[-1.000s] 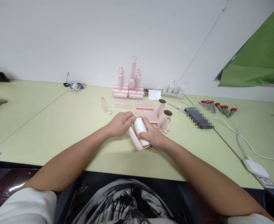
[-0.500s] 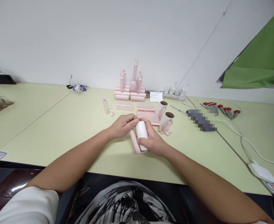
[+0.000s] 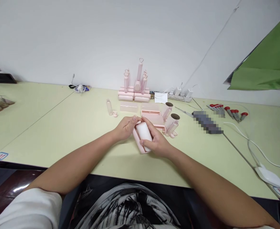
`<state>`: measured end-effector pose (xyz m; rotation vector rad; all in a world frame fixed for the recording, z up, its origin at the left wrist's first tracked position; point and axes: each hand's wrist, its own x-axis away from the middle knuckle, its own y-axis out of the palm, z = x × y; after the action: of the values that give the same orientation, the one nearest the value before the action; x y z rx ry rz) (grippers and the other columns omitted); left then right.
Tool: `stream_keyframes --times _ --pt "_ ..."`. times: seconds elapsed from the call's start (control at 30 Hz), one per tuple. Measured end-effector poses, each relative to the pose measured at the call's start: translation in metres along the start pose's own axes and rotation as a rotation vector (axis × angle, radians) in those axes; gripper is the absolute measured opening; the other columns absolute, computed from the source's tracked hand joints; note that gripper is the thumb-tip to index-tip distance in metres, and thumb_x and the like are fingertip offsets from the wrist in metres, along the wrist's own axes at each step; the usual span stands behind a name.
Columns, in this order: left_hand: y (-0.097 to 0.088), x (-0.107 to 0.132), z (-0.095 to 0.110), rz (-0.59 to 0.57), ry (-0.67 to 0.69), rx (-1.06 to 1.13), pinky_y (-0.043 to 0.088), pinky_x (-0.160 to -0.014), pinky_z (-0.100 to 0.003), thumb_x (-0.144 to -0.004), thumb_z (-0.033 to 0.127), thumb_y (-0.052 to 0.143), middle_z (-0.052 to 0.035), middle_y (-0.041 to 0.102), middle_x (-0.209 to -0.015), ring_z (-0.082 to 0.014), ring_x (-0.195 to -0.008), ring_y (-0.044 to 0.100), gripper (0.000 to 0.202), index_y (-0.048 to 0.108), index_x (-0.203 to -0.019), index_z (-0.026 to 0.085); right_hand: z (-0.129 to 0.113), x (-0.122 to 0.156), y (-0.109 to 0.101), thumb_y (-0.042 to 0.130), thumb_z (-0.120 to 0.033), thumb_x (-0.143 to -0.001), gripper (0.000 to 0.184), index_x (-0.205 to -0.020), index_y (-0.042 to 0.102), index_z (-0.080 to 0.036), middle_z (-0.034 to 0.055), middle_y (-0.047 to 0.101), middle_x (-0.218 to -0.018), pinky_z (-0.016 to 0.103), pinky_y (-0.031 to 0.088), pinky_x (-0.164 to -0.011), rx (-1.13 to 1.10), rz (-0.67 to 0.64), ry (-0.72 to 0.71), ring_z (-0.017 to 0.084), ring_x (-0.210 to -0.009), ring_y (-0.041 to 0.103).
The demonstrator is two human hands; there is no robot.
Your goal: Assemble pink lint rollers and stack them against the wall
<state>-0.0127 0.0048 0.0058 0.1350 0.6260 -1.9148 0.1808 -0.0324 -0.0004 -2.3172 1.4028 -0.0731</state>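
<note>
Head view: white roll (image 3: 144, 133) inside pink case (image 3: 137, 142)

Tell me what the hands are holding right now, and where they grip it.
A white roll sitting in a pink holder. The right hand wraps its near end and right side; the left hand pinches the far end with its fingertips.

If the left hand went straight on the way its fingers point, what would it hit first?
Probably the white cylindrical paper roll that the right hand grips; the left hand looks to touch its end.
</note>
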Motion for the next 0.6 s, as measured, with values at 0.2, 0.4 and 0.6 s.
stream_keyframes --times 0.2,0.4,0.6 --pt "0.0001 0.0007 0.0007 -0.004 0.015 -0.015 0.047 -0.068 -0.027 -0.097 0.064 0.021 -0.0034 0.066 -0.079 -0.0153 -0.072 0.059 0.069 0.070 -0.094 0.015 0.0006 0.0005 -0.0011 0.066 -0.028 -0.079 0.093 -0.158 0.016 -0.028 0.0072 0.034 -0.158 0.049 0.026 -0.115 0.028 -0.028 -0.027 0.031 -0.143 0.034" --pt "0.0003 0.0004 -0.0012 -0.004 0.012 -0.014 0.048 -0.070 -0.028 -0.097 0.063 0.022 -0.0035 0.065 -0.080 -0.0158 -0.074 0.058 0.066 0.067 -0.091 0.015 -0.0019 -0.0001 -0.0015 0.066 -0.025 -0.078 0.093 -0.158 0.017 -0.028 0.0071 0.034 -0.158 0.048 0.024 -0.117 0.030 -0.041 -0.030 0.030 -0.144 0.031" --pt "-0.0003 -0.0001 0.0001 -0.003 0.000 -0.023 0.048 -0.071 -0.030 -0.096 0.064 0.022 -0.0045 0.066 -0.079 -0.0171 -0.075 0.060 0.067 0.065 -0.086 0.015 -0.0063 -0.0005 -0.0003 0.065 -0.024 -0.078 0.091 -0.157 0.021 -0.028 0.0066 0.032 -0.159 0.048 0.026 -0.116 0.027 -0.073 -0.081 0.030 -0.142 0.034"
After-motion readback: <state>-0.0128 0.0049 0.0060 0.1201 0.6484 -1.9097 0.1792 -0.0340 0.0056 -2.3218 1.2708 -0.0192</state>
